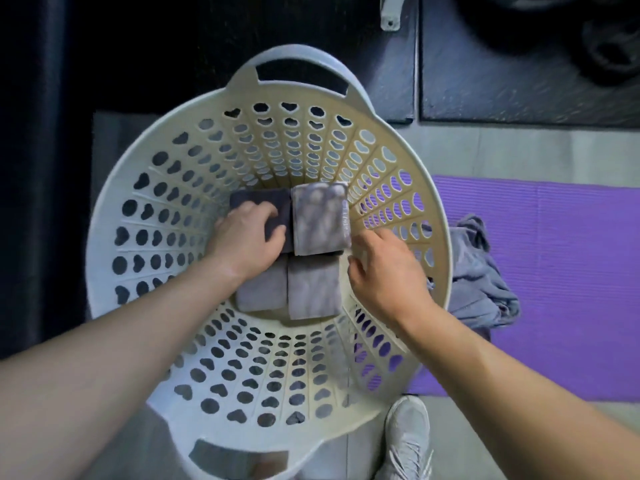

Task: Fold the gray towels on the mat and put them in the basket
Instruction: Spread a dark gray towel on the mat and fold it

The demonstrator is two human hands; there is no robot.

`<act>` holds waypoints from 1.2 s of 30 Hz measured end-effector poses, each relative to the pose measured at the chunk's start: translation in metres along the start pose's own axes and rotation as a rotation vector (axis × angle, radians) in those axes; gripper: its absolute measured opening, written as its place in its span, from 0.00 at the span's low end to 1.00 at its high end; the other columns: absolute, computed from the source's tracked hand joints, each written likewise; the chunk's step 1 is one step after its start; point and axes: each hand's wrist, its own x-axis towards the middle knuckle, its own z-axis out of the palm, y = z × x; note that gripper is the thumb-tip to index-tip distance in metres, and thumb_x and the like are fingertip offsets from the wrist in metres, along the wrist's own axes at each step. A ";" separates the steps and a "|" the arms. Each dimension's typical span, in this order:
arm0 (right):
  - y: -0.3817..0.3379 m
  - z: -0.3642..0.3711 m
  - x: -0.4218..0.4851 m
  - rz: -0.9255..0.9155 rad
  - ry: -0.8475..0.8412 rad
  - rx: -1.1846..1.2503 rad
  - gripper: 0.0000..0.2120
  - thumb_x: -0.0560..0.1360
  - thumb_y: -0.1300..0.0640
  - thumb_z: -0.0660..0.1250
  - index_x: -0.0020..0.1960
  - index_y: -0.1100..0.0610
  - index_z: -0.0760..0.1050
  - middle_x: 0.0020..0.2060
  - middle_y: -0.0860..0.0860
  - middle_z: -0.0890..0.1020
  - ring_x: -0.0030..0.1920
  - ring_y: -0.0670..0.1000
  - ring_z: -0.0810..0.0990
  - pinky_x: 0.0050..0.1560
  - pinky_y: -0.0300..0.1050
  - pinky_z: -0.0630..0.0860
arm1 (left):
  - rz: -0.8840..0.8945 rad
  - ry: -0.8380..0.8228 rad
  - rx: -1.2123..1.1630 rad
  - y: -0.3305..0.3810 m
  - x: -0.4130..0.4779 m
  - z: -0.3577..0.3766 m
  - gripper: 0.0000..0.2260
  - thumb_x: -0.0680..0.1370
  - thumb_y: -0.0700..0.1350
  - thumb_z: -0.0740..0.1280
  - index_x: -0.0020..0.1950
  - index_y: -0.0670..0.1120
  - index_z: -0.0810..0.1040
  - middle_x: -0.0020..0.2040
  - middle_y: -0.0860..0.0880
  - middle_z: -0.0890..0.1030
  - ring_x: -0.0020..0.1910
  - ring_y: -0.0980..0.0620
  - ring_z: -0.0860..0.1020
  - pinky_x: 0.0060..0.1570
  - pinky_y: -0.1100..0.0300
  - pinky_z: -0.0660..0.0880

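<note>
- The basket [239,83] is the largest thing I see: a round, cream plastic tub with holes all over its wall and a handle slot at the far and near rim. Both of my hands reach down into it.
- A purple mat [561,271] lies on the floor outside the basket, out past my right hand.
- A crumpled gray towel [481,282] sits unfolded on that mat, just beyond the rim beside my right hand.
- Four folded towels cover the basket floor in a two-by-two block.
- The pale folded towel [318,220] lies between my hands, on the far side.
- The two near folded towels [313,289] are light gray and lie side by side below and between my wrists.
- The dark folded towel [256,199] lies under my left hand.
- My left hand [246,237] lies palm down, its fingers curled over the dark towel's inner edge and holding it.
- My right hand [388,271] has bent fingers at the pale towel's right edge. It is blurred, so I cannot tell whether it grips.
- A gray shoe [408,441] stands on the floor under my right forearm.
</note>
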 end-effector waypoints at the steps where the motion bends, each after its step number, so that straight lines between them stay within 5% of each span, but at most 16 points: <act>1: 0.001 -0.013 -0.012 -0.032 0.014 -0.009 0.12 0.78 0.51 0.63 0.59 0.53 0.75 0.51 0.52 0.76 0.53 0.56 0.76 0.45 0.48 0.72 | 0.014 0.002 -0.004 0.006 -0.008 -0.006 0.16 0.80 0.54 0.65 0.63 0.47 0.78 0.56 0.45 0.80 0.56 0.43 0.79 0.56 0.45 0.77; 5: 0.020 -0.064 -0.058 -0.136 0.075 -0.037 0.12 0.76 0.50 0.66 0.57 0.53 0.77 0.50 0.50 0.78 0.50 0.55 0.78 0.44 0.51 0.78 | 0.078 -0.025 0.000 0.046 -0.044 -0.023 0.16 0.79 0.56 0.65 0.63 0.50 0.77 0.54 0.48 0.79 0.53 0.46 0.79 0.53 0.47 0.78; 17: 0.181 -0.137 -0.183 0.016 0.036 -0.158 0.11 0.71 0.58 0.72 0.52 0.57 0.77 0.45 0.55 0.78 0.45 0.63 0.79 0.41 0.57 0.79 | 0.174 -0.058 0.044 0.223 -0.120 -0.034 0.11 0.81 0.55 0.63 0.56 0.50 0.77 0.52 0.50 0.78 0.53 0.46 0.78 0.47 0.49 0.78; 26: 0.250 -0.127 -0.225 0.060 -0.046 -0.187 0.11 0.73 0.55 0.71 0.54 0.58 0.77 0.47 0.56 0.78 0.46 0.63 0.78 0.42 0.55 0.78 | 0.211 -0.158 0.100 0.291 -0.148 0.040 0.14 0.79 0.55 0.61 0.58 0.48 0.76 0.54 0.45 0.77 0.57 0.41 0.77 0.51 0.46 0.77; 36: 0.278 -0.027 -0.171 0.053 0.005 -0.080 0.14 0.75 0.55 0.68 0.59 0.57 0.75 0.54 0.56 0.77 0.53 0.62 0.76 0.46 0.58 0.79 | 0.133 -0.224 0.128 0.270 -0.101 0.178 0.20 0.82 0.58 0.61 0.69 0.47 0.73 0.66 0.45 0.73 0.66 0.41 0.72 0.61 0.45 0.74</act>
